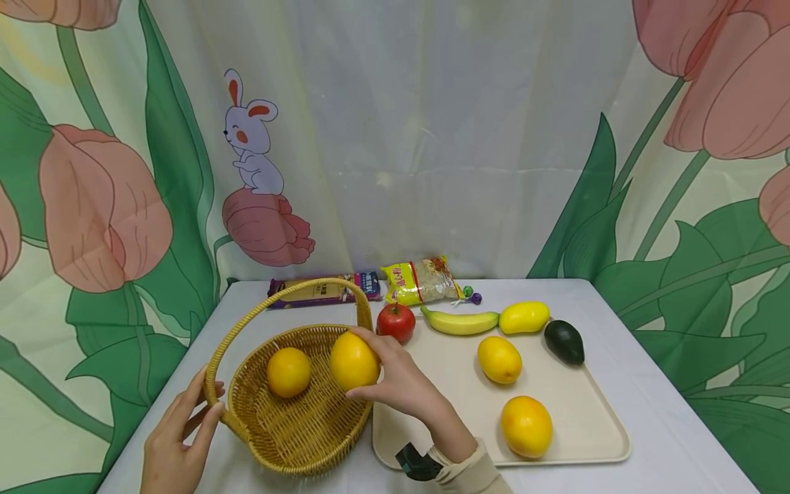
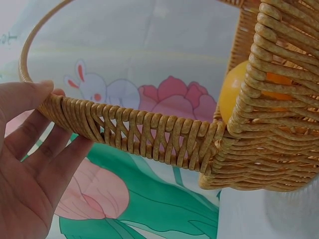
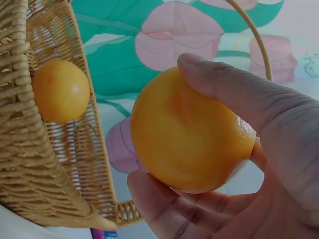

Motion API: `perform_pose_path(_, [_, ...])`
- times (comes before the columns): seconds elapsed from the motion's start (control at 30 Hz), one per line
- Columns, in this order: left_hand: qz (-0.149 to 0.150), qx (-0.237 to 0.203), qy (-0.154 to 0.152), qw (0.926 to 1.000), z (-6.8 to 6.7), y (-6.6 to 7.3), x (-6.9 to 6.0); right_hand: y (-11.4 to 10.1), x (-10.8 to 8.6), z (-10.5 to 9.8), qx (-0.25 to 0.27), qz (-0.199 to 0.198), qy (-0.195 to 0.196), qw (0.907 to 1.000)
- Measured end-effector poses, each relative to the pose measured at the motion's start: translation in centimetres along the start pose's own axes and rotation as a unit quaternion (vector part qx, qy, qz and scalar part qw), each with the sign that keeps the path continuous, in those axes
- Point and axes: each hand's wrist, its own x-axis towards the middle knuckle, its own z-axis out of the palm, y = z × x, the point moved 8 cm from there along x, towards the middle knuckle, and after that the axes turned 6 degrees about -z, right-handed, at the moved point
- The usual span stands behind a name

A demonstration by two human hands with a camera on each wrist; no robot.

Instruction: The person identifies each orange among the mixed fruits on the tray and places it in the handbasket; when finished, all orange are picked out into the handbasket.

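Note:
My left hand (image 1: 179,432) pinches the handle (image 2: 144,132) of a woven wicker basket (image 1: 290,463) low on its left side, thumb and fingers on either face of it. One orange (image 1: 289,372) lies inside the basket; in the right wrist view that orange (image 3: 61,91) shows beyond the rim. My right hand (image 1: 404,377) grips a second orange (image 3: 192,132) between thumb and curled fingers. In the head view this held orange (image 1: 354,361) appears over the right part of the basket's opening, apart from the other one.
A beige tray (image 1: 444,418) right of the basket bears two yellow-orange fruits (image 1: 527,427), a banana (image 1: 459,322), a yellow mango (image 1: 524,318) and an avocado (image 1: 564,342). An apple (image 1: 396,322) sits behind the basket's right side. Snack packs (image 1: 426,280) and lollipops (image 1: 472,296) lie along the back.

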Motion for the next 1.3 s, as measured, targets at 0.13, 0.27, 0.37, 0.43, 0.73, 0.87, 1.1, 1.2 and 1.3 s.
perform_pose_path(0.13, [-0.002, -0.003, 0.001, 1.0000, 0.0, -0.1, 0.0, -0.1, 0.2, 0.7, 0.000, -0.003, -0.006, 1.0000])
perform_pose_path(0.27, [-0.002, -0.002, -0.001, 1.0000, 0.1, -0.2, 0.0, -0.4, 0.5, 1.3, -0.001, -0.011, -0.012, 0.9999])
perform_pose_path(0.37, [-0.003, 0.001, -0.004, 1.0000, 0.1, -0.2, 0.0, -0.6, 0.6, 1.7, -0.006, -0.019, -0.015, 0.9997])
perform_pose_path(0.43, [-0.004, 0.001, -0.005, 1.0000, 0.1, -0.3, 0.0, -0.7, 0.6, 1.9, -0.011, -0.023, -0.018, 0.9995])
perform_pose_path(0.73, [0.004, -0.009, -0.005, 0.9999, 0.1, -0.3, 0.0, -0.6, 0.9, 2.8, -0.015, -0.014, -0.034, 0.9992])
perform_pose_path(0.87, [0.007, -0.011, -0.005, 0.9999, 0.1, -0.2, 0.1, -0.8, 1.0, 3.0, -0.022, -0.017, -0.038, 0.9989])
perform_pose_path(1.1, [0.005, -0.008, -0.002, 1.0000, 0.0, -0.2, 0.1, -0.7, 1.1, 3.3, -0.023, -0.016, -0.042, 0.9987])
perform_pose_path(1.2, [0.004, -0.008, -0.004, 1.0000, 0.0, -0.2, 0.1, -0.7, 1.1, 3.6, -0.023, -0.015, -0.045, 0.9986])
perform_pose_path(1.3, [0.003, -0.006, -0.006, 1.0000, 0.1, -0.3, 0.1, -0.8, 1.1, 3.9, -0.020, -0.015, -0.050, 0.9985])
